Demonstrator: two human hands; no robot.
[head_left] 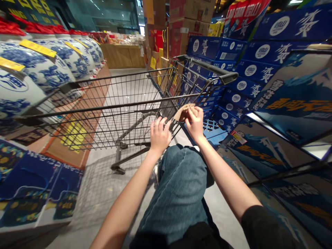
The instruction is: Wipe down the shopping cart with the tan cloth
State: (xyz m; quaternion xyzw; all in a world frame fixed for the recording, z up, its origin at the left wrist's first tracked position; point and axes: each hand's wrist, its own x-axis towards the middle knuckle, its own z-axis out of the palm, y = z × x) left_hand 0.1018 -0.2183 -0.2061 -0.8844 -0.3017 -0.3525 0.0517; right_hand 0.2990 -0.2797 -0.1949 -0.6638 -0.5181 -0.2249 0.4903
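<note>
My right hand [196, 125] is closed on a tan cloth [181, 112], gripping it by its bunched right end beside the wire side of a black shopping cart [116, 106]. My left hand [160, 135] holds nothing; its fingers are spread and rest at or just in front of the cart's wire mesh, left of the cloth. Whether those fingertips touch the wires, I cannot tell. The cart stands sideways before me, its handle [228, 78] at the right. Its wire basket holds nothing that I can see. My bent knee in jeans [178, 183] is below my hands.
Blue cartons [249, 71] are stacked high on the right, some beside a blue plastic pallet [214, 131]. Large blue-and-white jars [54, 65] line a wooden platform [75, 152] on the left. Blue gift bags [38, 176] stand nearer. A wooden counter [121, 56] is at the back.
</note>
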